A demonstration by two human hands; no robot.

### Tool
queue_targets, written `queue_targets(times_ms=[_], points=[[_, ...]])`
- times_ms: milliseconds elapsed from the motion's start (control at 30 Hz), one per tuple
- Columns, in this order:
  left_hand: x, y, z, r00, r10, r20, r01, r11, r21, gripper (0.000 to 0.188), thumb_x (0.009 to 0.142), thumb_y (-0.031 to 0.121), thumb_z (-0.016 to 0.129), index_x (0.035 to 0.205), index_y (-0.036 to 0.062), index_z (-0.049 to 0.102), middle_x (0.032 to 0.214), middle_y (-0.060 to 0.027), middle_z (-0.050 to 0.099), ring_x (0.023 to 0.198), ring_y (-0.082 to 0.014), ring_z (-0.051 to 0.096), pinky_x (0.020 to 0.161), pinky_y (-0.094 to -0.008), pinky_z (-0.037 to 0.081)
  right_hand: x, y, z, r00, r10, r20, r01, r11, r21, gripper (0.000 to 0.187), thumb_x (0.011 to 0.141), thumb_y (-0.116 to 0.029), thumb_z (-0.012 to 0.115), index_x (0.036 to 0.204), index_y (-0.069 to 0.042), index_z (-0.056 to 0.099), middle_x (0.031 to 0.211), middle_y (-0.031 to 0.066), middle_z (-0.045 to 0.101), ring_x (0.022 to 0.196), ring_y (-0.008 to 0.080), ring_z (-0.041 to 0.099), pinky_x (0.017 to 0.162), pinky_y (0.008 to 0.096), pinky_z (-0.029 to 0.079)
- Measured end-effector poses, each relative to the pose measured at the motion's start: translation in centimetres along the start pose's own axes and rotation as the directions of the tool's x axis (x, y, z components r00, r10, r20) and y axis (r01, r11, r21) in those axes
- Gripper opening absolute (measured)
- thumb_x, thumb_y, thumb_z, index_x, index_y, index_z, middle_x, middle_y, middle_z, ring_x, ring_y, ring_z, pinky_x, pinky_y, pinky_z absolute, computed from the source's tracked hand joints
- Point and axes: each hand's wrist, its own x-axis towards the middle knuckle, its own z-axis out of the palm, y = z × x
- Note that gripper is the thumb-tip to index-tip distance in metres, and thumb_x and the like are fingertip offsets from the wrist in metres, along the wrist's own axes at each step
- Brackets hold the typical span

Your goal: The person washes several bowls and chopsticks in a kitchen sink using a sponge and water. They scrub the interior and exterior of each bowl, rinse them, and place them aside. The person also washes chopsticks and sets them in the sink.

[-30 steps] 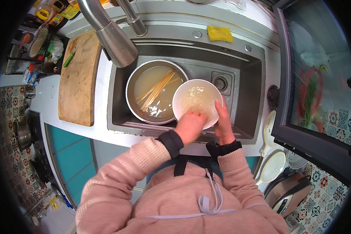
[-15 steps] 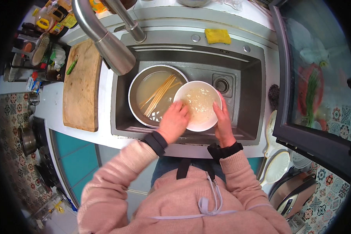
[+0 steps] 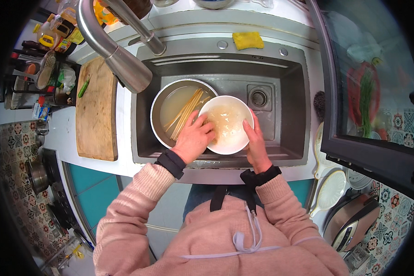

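Right hand — gripping white bowl | left hand — at rim

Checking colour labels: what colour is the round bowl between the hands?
The round bowl is white; it shows best in the head view.

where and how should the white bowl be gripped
Probably best to take the white bowl by its right rim, coming from the right: thumb over the rim, fingers outside, as the right hand does. That curved edge is clear of the pot, which its left side overlaps in this view.
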Motion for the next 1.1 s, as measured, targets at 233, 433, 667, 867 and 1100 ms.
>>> queue_targets(times_ms=[233,433,667,867,1100], points=[[-1.2,4.2,2.1,0.508,-0.848,0.154,0.401,0.075,-0.913,0.058,0.086,0.013,0.07,0.135,0.0014,0.041,0.134,-0.0166,0.045,0.118,-0.0258,0.054,0.092,-0.0375,0.051,-0.4,-0.2,0.7,0.999,-0.051,-0.012,0.052,0.992,0.115,0.06,0.095,-0.015,0.054,0.149,-0.014,0.028,0.143,0.0091,0.042,0.129,0.0206,0.044,0.105,0.0351,0.041],[-1.5,4.3,3.8,0.592,-0.619,0.517,0.262,-0.458,-0.849,0.039,0.096,0.013,0.055,0.132,0.0012,0.045,0.117,-0.0113,0.062,0.097,-0.0205,0.066,0.08,-0.035,0.059,-0.5,1.1,2.0,0.988,-0.154,0.015,0.153,0.987,0.041,0.071,0.088,-0.012,0.06,0.15,-0.012,0.025,0.146,0.011,0.036,0.133,0.022,0.039,0.108,0.0347,0.036],[-2.8,-0.1,2.2,0.668,-0.624,0.406,0.482,-0.053,-0.875,0.039,0.095,0.006,0.05,0.133,0.0002,0.047,0.107,-0.0066,0.065,0.088,-0.0117,0.064,0.074,-0.0256,0.054,0.1,-1.8,0.8,0.96,0.143,0.241,-0.151,0.988,0.013,0.079,0.083,-0.004,0.06,0.151,-0.009,0.022,0.147,0.0125,0.033,0.134,0.0236,0.037,0.11,0.0344,0.032],[-3.2,1.1,2.8,0.588,-0.76,0.278,0.419,-0.008,-0.908,0.027,0.093,0.004,0.049,0.118,-0.0026,0.057,0.087,-0.0061,0.067,0.075,-0.0114,0.061,0.069,-0.0252,0.049,-1.0,-0.6,1.8,0.99,-0.01,0.137,0.019,0.998,-0.067,0.084,0.073,0.003,0.052,0.15,-0.012,0.024,0.143,0.0105,0.04,0.132,0.024,0.041,0.108,0.0359,0.038],[-3.2,1.6,2.9,0.558,-0.82,0.126,0.473,0.189,-0.861,0.02,0.092,0.007,0.051,0.106,-0.0027,0.059,0.074,-0.0103,0.066,0.066,-0.0149,0.062,0.063,-0.0302,0.049,-1.8,0.0,2.6,0.989,-0.05,0.141,0.058,0.997,-0.051,0.088,0.071,0.002,0.054,0.151,-0.013,0.021,0.143,0.0103,0.039,0.133,0.023,0.04,0.11,0.0351,0.035]])
